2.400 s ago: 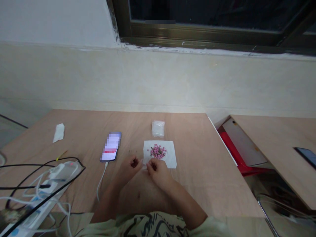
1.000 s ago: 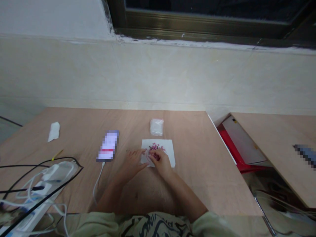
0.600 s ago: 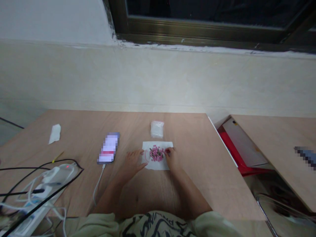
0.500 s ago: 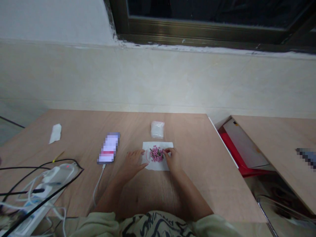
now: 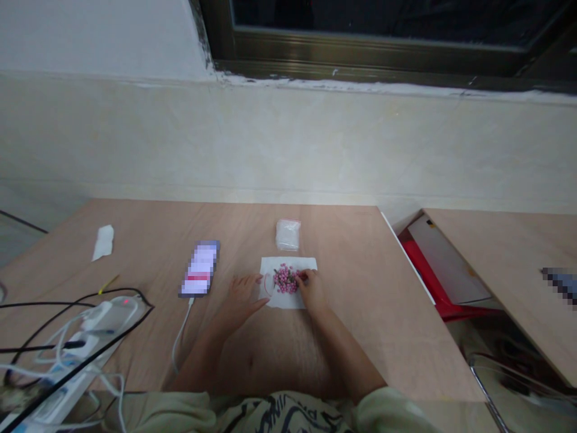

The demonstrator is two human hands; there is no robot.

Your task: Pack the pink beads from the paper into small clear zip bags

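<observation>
A white sheet of paper (image 5: 293, 303) lies flat on the desk, with a cluster of small pink beads (image 5: 285, 279) heaped on its middle. On the sheet's left part a thin reddish ring or line (image 5: 267, 284) shows. My left hand (image 5: 242, 297) rests with fingers spread at the left edge of the paper. At the right side of the cluster, my right hand (image 5: 312, 290) has thumb and forefinger pinched together. What sits between those fingertips is too small to make out.
Behind the paper lies a clear plastic bag (image 5: 288, 234). A phone (image 5: 199, 269) on a white cable is to the left, near a white power strip (image 5: 112, 316) with tangled cords. A white scrap (image 5: 103, 242) lies far left. Past the desk's right edge is a gap with a red item (image 5: 424, 276).
My right hand has shifted very slightly left toward the pink cluster. The left hand keeps its place, and the whole view has tilted a little.
</observation>
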